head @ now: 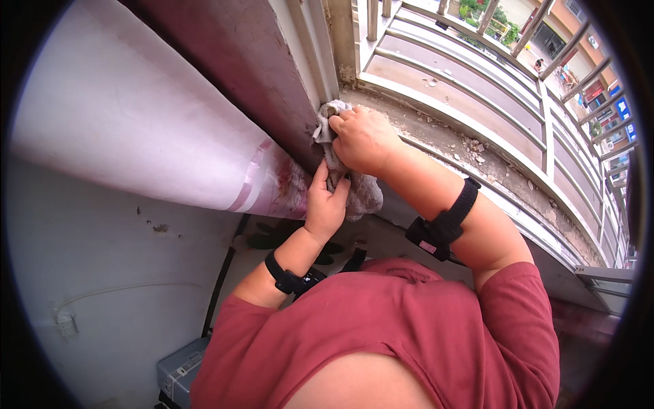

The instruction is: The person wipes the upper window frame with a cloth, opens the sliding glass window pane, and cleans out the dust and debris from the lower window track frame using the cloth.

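Observation:
A grey, rumpled towelling cloth (365,197) hangs at the lower corner of the window frame (319,56). My right hand (365,138) grips its upper part and presses it into the corner where the frame meets the sill. Below, my left hand (327,202) has thumb and fingers around the cloth's left edge, beside the dark red-brown window surround (245,56). Part of the cloth is hidden behind my fingers. The concrete sill (434,122) next to my right hand carries dirt and loose crumbs of plaster (475,149).
Outside the window stands a metal security grille (546,133), with a street and buildings beyond. A pink-white curtain (143,112) spreads on the left. A socket (66,324) with a cable is on the wall, and a grey case (181,370) sits low at left.

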A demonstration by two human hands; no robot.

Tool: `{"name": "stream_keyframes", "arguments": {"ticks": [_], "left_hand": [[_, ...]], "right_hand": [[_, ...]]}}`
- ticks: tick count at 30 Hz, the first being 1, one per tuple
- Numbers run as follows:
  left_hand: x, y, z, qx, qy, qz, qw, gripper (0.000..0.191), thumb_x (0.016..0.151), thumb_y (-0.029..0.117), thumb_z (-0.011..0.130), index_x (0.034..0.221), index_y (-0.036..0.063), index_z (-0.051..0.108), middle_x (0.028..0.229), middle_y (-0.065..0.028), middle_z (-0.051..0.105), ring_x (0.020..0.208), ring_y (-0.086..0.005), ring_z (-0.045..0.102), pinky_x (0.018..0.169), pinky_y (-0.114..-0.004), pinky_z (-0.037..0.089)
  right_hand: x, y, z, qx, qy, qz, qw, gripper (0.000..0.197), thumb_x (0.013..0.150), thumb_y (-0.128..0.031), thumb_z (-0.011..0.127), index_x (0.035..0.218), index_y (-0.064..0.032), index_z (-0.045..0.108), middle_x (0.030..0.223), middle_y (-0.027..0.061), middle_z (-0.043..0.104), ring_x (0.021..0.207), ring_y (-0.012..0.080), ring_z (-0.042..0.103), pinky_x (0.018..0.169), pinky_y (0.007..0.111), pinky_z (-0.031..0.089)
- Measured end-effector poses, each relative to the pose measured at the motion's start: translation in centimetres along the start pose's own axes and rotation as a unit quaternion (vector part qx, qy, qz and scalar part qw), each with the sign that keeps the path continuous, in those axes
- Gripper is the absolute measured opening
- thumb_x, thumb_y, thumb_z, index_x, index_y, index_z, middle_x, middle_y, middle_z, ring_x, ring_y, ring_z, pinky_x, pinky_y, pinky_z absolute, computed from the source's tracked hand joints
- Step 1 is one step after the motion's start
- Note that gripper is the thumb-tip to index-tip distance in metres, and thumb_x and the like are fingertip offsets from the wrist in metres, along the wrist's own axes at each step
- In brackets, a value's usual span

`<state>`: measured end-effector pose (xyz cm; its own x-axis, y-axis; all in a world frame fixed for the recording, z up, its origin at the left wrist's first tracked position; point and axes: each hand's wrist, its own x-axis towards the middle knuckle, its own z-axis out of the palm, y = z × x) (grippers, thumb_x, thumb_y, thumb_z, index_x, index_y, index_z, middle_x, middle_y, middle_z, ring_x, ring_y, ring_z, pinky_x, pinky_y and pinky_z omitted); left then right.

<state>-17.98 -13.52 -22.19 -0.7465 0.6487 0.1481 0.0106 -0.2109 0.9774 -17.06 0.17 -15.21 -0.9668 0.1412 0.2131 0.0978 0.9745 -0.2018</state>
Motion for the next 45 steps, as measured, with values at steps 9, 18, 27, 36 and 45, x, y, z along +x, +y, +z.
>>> {"name": "stream_keyframes", "arguments": {"ticks": [9,18,27,36,45], "left_hand": [[-0.6,0.9,3.4,0.049,-0.241,-0.046,0.968,0.032,0.076,0.003,0.054,0.108,-0.0011,0.054,0.095,-0.0141,0.056,0.088,-0.0211,0.055,0.081,-0.028,0.042],[-1.8,0.0,1.6,-0.125,-0.148,-0.030,0.981,0.034,0.083,-0.002,0.046,0.117,-0.0031,0.045,0.107,-0.0056,0.054,0.097,-0.0107,0.049,0.086,-0.025,0.040],[-2.5,-1.2,0.7,-0.120,-0.122,-0.067,0.983,0.032,0.085,0.000,0.048,0.117,-0.0017,0.045,0.108,-0.0040,0.053,0.100,-0.0111,0.048,0.089,-0.025,0.037],[0.8,2.7,3.4,-0.270,-0.270,-0.084,0.920,0.031,0.088,0.004,0.044,0.119,-0.0012,0.044,0.107,-0.0036,0.054,0.099,-0.0101,0.048,0.088,-0.024,0.038],[-0.4,-0.2,2.8,-0.302,-0.204,-0.226,0.903,0.035,0.087,0.002,0.043,0.121,0.0013,0.038,0.114,-0.0065,0.047,0.106,-0.0137,0.044,0.092,-0.027,0.036]], "right_hand": [[-6.6,3.1,-6.6,-0.060,-0.175,0.128,0.974,0.016,0.070,-0.014,0.048,0.078,-0.0051,0.059,0.077,0.0113,0.058,0.074,0.0290,0.058,0.068,0.039,0.047],[-2.2,1.1,-4.6,0.208,0.151,0.047,0.965,0.015,0.079,-0.016,0.056,0.086,-0.0033,0.058,0.083,0.0162,0.056,0.079,0.0327,0.056,0.071,0.039,0.045],[-1.2,2.0,-1.1,0.186,0.074,-0.059,0.978,0.019,0.072,-0.009,0.051,0.087,-0.0005,0.058,0.089,0.0155,0.058,0.087,0.0317,0.053,0.079,0.037,0.043],[-3.4,8.3,-11.5,0.682,0.257,0.281,0.624,0.029,0.088,-0.026,0.045,0.090,0.0010,0.057,0.080,0.0121,0.062,0.069,0.0205,0.061,0.066,0.032,0.052],[-0.3,0.6,-2.8,0.326,-0.058,0.140,0.933,0.027,0.085,-0.018,0.049,0.107,-0.0018,0.042,0.088,0.0165,0.059,0.085,0.0295,0.055,0.077,0.037,0.042]]}}
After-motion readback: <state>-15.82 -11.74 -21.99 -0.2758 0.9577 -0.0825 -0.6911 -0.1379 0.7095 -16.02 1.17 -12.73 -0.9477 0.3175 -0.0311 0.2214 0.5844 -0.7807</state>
